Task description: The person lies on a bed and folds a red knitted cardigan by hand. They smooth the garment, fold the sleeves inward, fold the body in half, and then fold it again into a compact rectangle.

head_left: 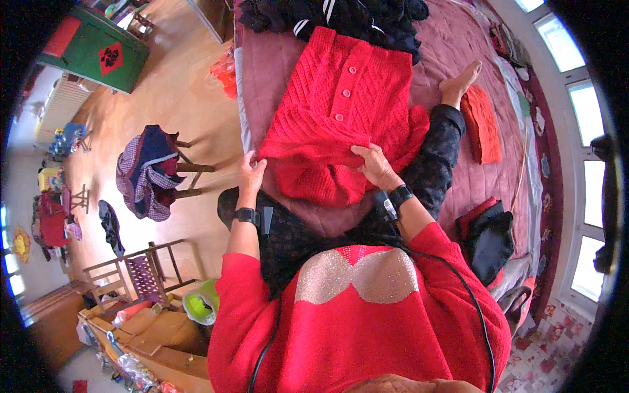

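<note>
A red knitted cardigan [327, 98] with a column of buttons lies in front of me on the pink bed cover. Its near part is folded and bunched between my hands. My left hand [251, 173] pinches the cardigan's left edge between thumb and fingers. Farther right, my right hand [377, 167] is closed on the folded knit, thumb on top. Part of the cardigan bulges out toward my right leg. Both wrists carry dark bands.
Dark clothes with white stripes [367, 16] lie beyond the cardigan. An orange folded garment [481, 124] rests right of my bare foot, and a black bundle [488, 239] lies nearer. Left of the bed stand a clothes-covered stool [147, 173] and a wooden chair [141, 275].
</note>
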The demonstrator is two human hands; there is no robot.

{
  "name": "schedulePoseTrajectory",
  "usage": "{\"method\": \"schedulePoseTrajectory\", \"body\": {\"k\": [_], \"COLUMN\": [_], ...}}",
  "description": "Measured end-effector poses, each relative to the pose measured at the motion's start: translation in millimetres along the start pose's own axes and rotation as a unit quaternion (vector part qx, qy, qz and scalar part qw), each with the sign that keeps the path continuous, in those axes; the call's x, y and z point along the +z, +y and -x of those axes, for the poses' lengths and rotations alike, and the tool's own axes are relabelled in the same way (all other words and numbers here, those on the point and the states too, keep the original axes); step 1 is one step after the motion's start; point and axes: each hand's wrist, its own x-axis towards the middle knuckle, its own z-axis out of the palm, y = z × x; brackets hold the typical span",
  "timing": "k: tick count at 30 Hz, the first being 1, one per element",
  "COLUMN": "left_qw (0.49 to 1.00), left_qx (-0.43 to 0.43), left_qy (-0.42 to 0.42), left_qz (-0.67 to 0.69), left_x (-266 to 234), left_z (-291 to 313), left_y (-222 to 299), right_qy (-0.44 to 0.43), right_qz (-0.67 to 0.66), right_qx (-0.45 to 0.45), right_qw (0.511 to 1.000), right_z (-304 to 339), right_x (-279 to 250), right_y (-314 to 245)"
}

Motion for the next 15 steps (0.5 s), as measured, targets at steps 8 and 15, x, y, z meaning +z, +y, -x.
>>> {"method": "schedulePoseTrajectory", "body": {"k": [8, 15], "left_qw": [0.991, 0.974], "left_qx": [0.102, 0.144], "left_qy": [0.049, 0.104], "left_qz": [-0.074, -0.142], "left_x": [20.7, 17.7], "left_z": [-4.7, 6.9], "left_y": [3.8, -2.1], "right_qy": [-0.037, 0.021], "right_qz": [0.241, 0.558], "right_qx": [-0.217, -0.395], "right_qw": [0.945, 0.730], "right_z": [-4.8, -1.4], "right_x": [30.5, -3.1], "right_y": [-41.9, -41.0]}}
